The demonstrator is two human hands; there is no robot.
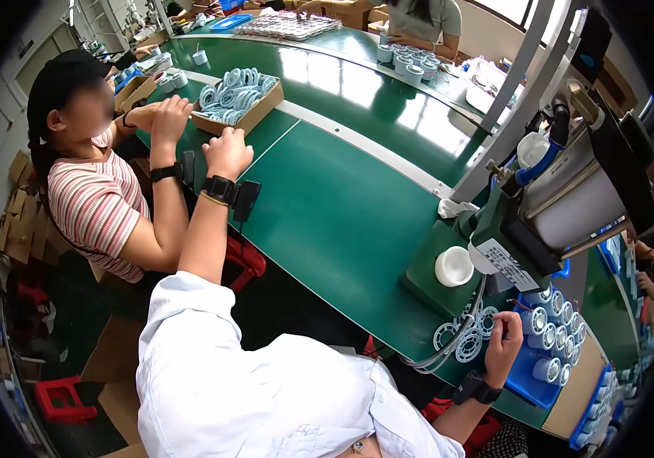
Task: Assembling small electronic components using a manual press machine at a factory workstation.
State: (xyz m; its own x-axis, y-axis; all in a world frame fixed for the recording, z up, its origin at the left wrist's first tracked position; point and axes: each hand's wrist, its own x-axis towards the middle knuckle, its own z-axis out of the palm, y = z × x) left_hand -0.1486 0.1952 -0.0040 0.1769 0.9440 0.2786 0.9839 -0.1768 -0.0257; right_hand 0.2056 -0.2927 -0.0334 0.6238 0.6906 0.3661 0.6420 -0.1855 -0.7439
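My left hand (228, 153) reaches far out over the green table (342, 206). It is curled into a fist against the near edge of a cardboard box (254, 114) holding several pale blue rings, and nothing shows in it. My right hand (504, 340) sits low at the right, fingers curled at the edge of a blue tray (521, 382) filled with white cylinders (552, 336). Whether it grips anything I cannot tell. Some clear ring-shaped parts (464, 340) lie just left of it. Both wrists wear black bands.
A person in a striped shirt and black cap (90, 198) sits at the left, hands at the same box. A green press machine (510, 229) with a white cup (454, 266) on its base stands at the right. Another person works at the far end, by more white cylinders (411, 61).
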